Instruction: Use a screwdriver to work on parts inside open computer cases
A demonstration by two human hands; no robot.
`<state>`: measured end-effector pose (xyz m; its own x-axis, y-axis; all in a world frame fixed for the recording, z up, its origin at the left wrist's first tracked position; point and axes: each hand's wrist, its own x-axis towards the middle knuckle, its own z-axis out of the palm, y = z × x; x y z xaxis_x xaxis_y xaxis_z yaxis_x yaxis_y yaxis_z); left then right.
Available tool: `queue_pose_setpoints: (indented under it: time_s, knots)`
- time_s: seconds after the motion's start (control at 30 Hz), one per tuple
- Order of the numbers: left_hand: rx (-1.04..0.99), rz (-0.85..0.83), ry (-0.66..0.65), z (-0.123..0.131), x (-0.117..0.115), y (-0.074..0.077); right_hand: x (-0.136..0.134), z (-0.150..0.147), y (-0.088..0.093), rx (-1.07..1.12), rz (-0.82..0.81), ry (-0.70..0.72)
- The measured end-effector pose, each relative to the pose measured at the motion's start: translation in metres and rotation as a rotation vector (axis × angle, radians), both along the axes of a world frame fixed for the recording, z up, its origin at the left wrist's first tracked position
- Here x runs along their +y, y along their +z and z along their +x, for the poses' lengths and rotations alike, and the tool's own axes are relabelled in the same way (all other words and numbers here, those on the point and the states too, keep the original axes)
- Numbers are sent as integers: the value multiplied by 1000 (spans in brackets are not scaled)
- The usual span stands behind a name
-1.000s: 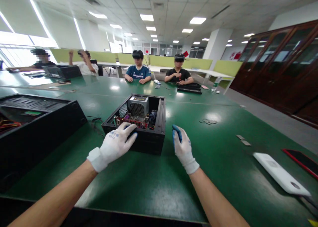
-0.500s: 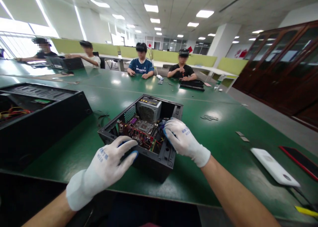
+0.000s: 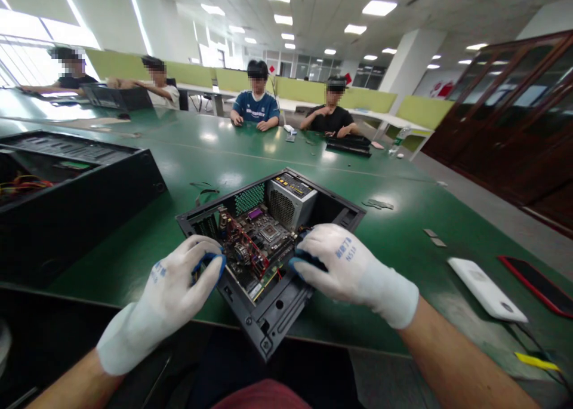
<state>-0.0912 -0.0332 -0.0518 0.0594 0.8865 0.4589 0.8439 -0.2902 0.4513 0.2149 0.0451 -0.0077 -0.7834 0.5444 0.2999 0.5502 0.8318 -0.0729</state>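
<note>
An open black computer case (image 3: pixel 286 322) lies on the green table, one corner jutting over the near edge. Inside are a silver power supply (image 3: pixel 290 203), a motherboard (image 3: pixel 268 231) and a red card (image 3: pixel 246 245). My left hand (image 3: pixel 179 280), in a white glove with blue fingertips, is closed at the case's left edge, thumb and fingers curled toward each other; what lies between them is hidden. My right hand (image 3: pixel 338 265), gloved alike, reaches over the right side, its curled fingers closed around something dark that I cannot make out.
Another black case (image 3: pixel 80 218) with coloured wires stands at the left. To the right lie a white device (image 3: pixel 487 289), a red-edged black object (image 3: pixel 535 285) and small grey pieces (image 3: pixel 435 237). Several people sit across the green table (image 3: pixel 403 218), one behind a dark panel (image 3: pixel 348 146).
The case has turned, and its near corner has come closer to me, past the table edge. My left hand has moved left and its fingers have drawn together. The right hand has shifted slightly right.
</note>
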Motion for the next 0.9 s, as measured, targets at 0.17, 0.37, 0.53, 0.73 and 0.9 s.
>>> queue_pose_setpoints:
  time_s: [0.17,0.37,0.53,0.73,0.9]
  knots:
    - [51,36,-12,-3,4,-2,17,6,-7,38,46,-112]
    - [60,12,-71,-28,12,-5,-22,-13,-17,72,126,-204]
    - [52,-14,-106,-44,16,-2,-31,-5,-9,9,27,-124]
    - [64,-23,-101,-46,25,1,-1,39,2,38,-159,-72]
    - [49,-36,-123,-51,39,0,8,47,-5,50,-114,-93]
